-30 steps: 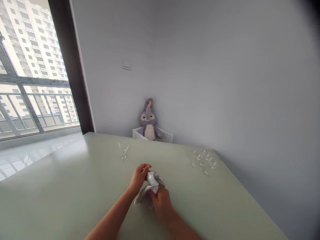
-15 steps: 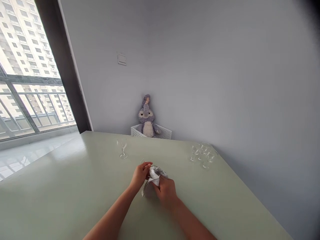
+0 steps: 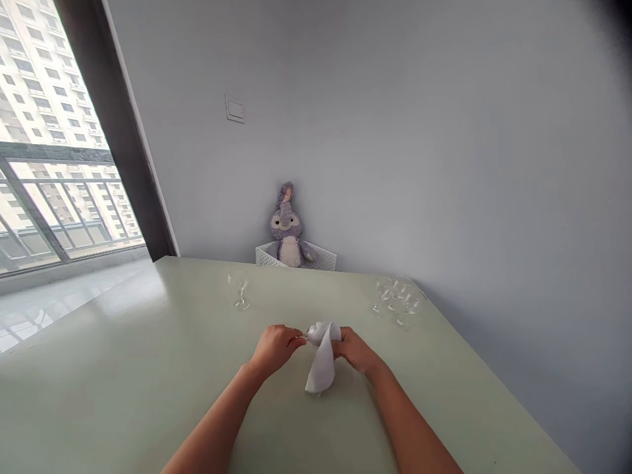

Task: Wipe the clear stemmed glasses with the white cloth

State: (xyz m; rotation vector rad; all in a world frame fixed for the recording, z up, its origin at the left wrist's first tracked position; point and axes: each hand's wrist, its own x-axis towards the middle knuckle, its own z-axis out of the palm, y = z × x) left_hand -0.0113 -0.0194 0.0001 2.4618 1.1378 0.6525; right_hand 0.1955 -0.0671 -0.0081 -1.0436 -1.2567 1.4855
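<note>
Over the middle of the table, my left hand (image 3: 277, 349) pinches the thin stem of a small glass (image 3: 307, 335). Most of that glass is hidden by a white cloth (image 3: 323, 362), and its foot is covered by my fingers. My right hand (image 3: 356, 349) grips the cloth from the right, wrapped about the bowl end of the glass. One loose corner of the cloth hangs down toward me. The glass lies tilted sideways between my two hands.
One stemmed glass (image 3: 240, 289) stands upright at the back left of the pale green table (image 3: 148, 368). Several more stemmed glasses (image 3: 397, 299) cluster at the back right. Behind the table's far edge, a plush toy (image 3: 288, 230) sits in a white perforated basket (image 3: 323, 260).
My right hand has moved right and up, turning the cloth so its corner now hangs in front. My left hand has shifted onto the glass's stem, which now points left.
</note>
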